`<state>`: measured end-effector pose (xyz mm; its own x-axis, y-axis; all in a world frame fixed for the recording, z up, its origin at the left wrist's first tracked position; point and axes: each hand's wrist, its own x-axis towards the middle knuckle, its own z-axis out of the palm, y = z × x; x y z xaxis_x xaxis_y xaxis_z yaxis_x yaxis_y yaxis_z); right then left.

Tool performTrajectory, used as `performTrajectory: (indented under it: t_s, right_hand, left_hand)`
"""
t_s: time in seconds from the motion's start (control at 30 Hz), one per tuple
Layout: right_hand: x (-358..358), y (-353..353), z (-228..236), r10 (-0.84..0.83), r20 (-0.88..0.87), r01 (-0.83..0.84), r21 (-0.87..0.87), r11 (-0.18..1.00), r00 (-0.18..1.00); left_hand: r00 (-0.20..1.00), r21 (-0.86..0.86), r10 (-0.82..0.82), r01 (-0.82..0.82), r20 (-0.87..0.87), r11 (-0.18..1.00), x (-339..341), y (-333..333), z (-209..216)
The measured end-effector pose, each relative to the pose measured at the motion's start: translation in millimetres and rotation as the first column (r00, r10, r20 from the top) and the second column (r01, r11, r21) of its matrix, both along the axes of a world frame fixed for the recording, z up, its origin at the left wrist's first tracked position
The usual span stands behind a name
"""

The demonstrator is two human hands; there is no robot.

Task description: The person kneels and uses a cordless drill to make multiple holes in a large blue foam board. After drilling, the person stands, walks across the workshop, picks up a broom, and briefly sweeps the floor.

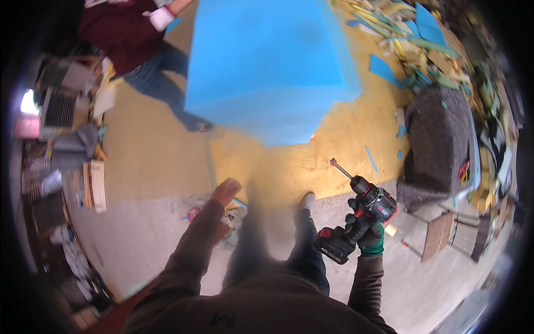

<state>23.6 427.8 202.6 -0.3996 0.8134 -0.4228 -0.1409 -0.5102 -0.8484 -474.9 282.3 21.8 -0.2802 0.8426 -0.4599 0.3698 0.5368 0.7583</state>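
Note:
My right hand point(369, 234), in a dark glove with a green cuff, is wrapped around the grip of a black and red cordless drill point(377, 201). A long bit point(343, 169) with a wider reddish tip points up and to the left from its chuck. A black battery point(334, 245) sits at the base of the grip. My bare left hand point(226, 191) is held out in front of my left leg with its fingers curled in; whether anything is inside them is hidden. Ahead of both hands, a large light-blue foam block point(267, 67) fills the top centre, smeared by motion.
Another person point(125, 36) in a dark red top and jeans stands at the far left beside the blue block. Yellowish boards point(156, 161) cover the floor ahead. Foam scraps point(411, 47) pile up at the far right, behind a grey felt-covered block point(436, 139). Wood pieces point(94, 186) stand left.

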Motion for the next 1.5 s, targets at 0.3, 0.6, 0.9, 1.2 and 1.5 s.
performTrajectory:
  t_s: [0.3, 0.6, 0.9, 1.2, 1.5]
  right_hand:
    - [-84, -56, -86, -0.382, -0.371, 0.236, -0.381, 0.894, 0.846]
    - [-176, -44, -230, -0.496, -0.272, 0.383, -0.378, 0.843, 0.824]
    - [-234, -33, -360, -0.499, -0.326, 0.399, -0.329, 0.856, 0.803]
    - [-263, -6, -418, -0.312, -0.325, 0.316, -0.042, 0.948, 0.893]
    - [-274, -10, -440, -0.365, -0.360, 0.437, 0.142, 0.888, 0.859]
  left_hand:
    - [0.996, 0.123, 0.080, -0.086, 0.049, 0.989, -75, 156, -56]
    - [0.991, 0.287, 0.086, -0.112, 0.100, 0.951, -26, 186, -61]
    - [0.943, 0.512, 0.206, -0.316, 0.261, 0.798, -40, 207, -160]
    - [0.983, 0.831, 0.156, -0.165, 0.096, 0.531, -52, 237, -202]
    - [0.923, 0.802, 0.053, -0.358, 0.380, 0.479, -50, 249, -205]
